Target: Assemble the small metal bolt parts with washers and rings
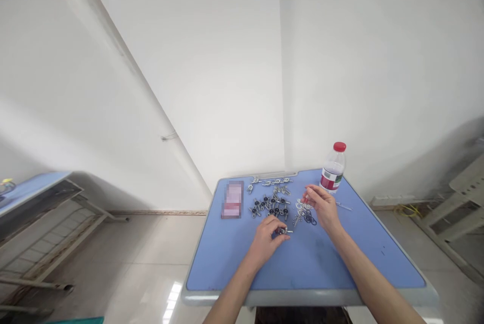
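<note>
My left hand is closed around a small metal fitting with a pin pointing right, low over the blue table. My right hand hangs above the small parts at the right, thumb and fingertips pinched together; whatever lies between them is too small to name. Several metal fittings with black round parts lie in a cluster beyond my left hand. Black rings and small light metal pieces lie under and beside my right hand. Several plain metal fittings sit along the far edge.
A bottle with a red cap stands at the back right, a thin tool beside it. A pink, blurred rectangular item lies at the left. White walls rise behind the table; another table stands far left.
</note>
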The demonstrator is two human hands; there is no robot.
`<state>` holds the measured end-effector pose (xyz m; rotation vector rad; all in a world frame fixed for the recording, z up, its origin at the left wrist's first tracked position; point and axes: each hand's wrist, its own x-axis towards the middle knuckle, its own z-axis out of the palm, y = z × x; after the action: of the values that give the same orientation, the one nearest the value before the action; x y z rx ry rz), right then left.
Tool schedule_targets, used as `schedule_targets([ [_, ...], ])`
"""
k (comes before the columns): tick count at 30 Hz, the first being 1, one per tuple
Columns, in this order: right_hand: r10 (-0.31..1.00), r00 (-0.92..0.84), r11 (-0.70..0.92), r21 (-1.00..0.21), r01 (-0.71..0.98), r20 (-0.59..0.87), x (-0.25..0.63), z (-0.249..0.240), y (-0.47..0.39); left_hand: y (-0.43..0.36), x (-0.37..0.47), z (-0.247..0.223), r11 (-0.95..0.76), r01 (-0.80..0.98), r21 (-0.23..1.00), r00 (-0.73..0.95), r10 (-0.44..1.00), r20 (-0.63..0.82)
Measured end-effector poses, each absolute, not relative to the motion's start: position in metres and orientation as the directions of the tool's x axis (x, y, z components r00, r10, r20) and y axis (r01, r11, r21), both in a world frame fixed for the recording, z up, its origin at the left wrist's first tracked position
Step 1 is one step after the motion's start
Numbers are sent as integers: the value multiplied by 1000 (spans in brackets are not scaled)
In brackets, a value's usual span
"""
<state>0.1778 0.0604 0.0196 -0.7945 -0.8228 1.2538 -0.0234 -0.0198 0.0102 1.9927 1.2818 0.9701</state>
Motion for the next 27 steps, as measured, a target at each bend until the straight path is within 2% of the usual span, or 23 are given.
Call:
schedule_targets([
  [5,963,-72,213,-901,-379,258,171,27,47,-17,-22,4,-380,627,681,367,914,172],
  [9,933,-179,248,-918,-310,312,165,30,37,-14,-21,-1,-372,628,683,390,910,138],
  [27,861,-323,350,-918,-184,393,157,30,22,-11,-20,-1,-349,594,725,392,912,118],
])
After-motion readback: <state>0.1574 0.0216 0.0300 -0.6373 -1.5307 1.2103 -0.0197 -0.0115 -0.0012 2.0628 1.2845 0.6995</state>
